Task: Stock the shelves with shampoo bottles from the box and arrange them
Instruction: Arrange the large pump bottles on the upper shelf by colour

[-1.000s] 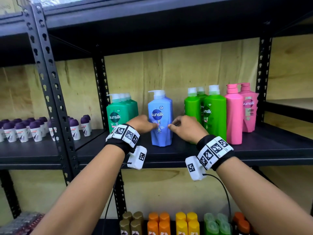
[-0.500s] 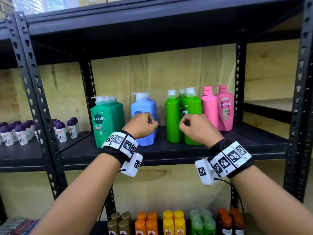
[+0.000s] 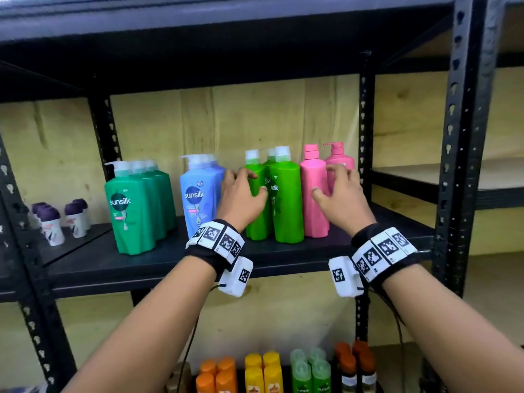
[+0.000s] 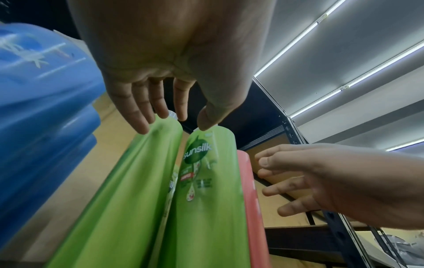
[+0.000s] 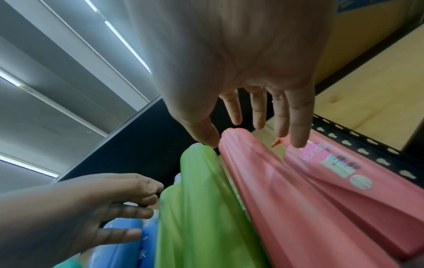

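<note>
Shampoo bottles stand in colour groups on the black shelf (image 3: 283,256): dark green (image 3: 133,205), blue (image 3: 198,197), light green (image 3: 285,205) and pink (image 3: 313,211). My left hand (image 3: 249,182) is spread in front of the left light green bottle (image 4: 128,181), fingers straight at its shoulder and thumb by the neighbouring green bottle (image 4: 206,190). My right hand (image 3: 331,181) is spread over the pink pair: the thumb lies against the front pink bottle (image 5: 275,190) and the fingers reach the rear one (image 5: 344,172). Neither hand grips anything.
Small white roll-ons with purple caps (image 3: 51,225) sit on the left bay. Black perforated uprights (image 3: 365,165) (image 3: 453,165) flank the pink bottles, with a wooden board (image 3: 453,171) beyond. Orange, yellow and green bottles (image 3: 263,373) fill the shelf below.
Both hands left the blue bottle and moved right to the light green and pink bottles. Their fingers went from curled to spread. The head view has shifted right.
</note>
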